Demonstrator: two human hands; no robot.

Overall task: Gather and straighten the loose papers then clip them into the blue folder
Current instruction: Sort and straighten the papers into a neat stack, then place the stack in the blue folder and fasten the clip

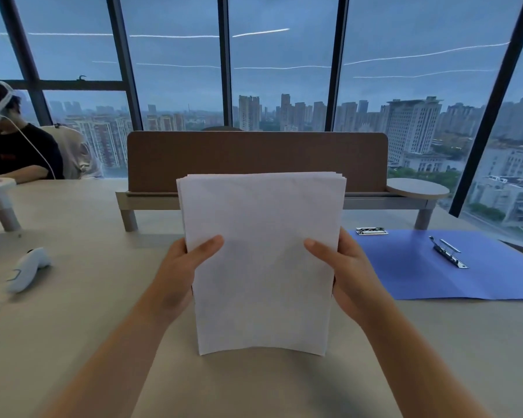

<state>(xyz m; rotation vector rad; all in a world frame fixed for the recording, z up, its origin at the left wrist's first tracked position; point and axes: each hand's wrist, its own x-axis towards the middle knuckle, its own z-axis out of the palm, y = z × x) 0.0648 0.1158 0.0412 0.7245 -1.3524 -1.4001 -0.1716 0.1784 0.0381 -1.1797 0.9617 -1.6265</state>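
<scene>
A stack of white papers (261, 260) stands upright in front of me, its bottom edge resting on the table (88, 297). My left hand (178, 273) grips the stack's left edge, thumb on the front. My right hand (344, 273) grips the right edge the same way. The top edges of the sheets are slightly uneven. The blue folder (429, 270) lies open and flat on the table to the right, with a metal clip (449, 253) on its inside and a second metal clip (371, 231) at its far left corner.
A brown desk divider on a raised shelf (257, 161) stands behind the papers. A white controller (27, 268) lies at the left. Another person wearing a headset (12, 152) sits at the far left. Tall windows lie beyond.
</scene>
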